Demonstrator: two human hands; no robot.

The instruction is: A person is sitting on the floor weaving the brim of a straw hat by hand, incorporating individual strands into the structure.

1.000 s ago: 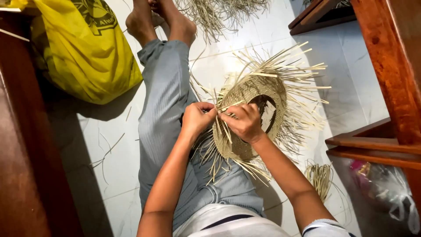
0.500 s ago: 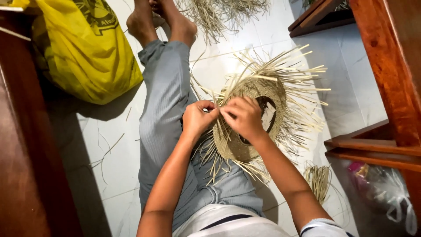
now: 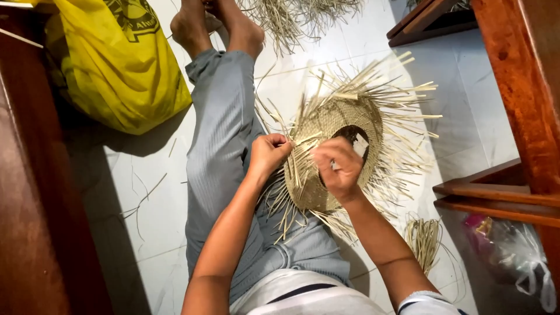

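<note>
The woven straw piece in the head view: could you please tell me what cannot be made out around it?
- Woven straw piece: its lower edge lies behind the right hand.
- Which strand the left hand pinches: hidden inside the curled fingers.
- Right hand: motion-blurred, so its grip is unclear.
- Clear plastic bag: contents too dim, cut by the edge.

I see a white tiled floor (image 3: 140, 192), dark reddish wooden furniture (image 3: 519, 87) at right, a wooden edge (image 3: 29, 192) at left, daylight across the far tiles.
</note>
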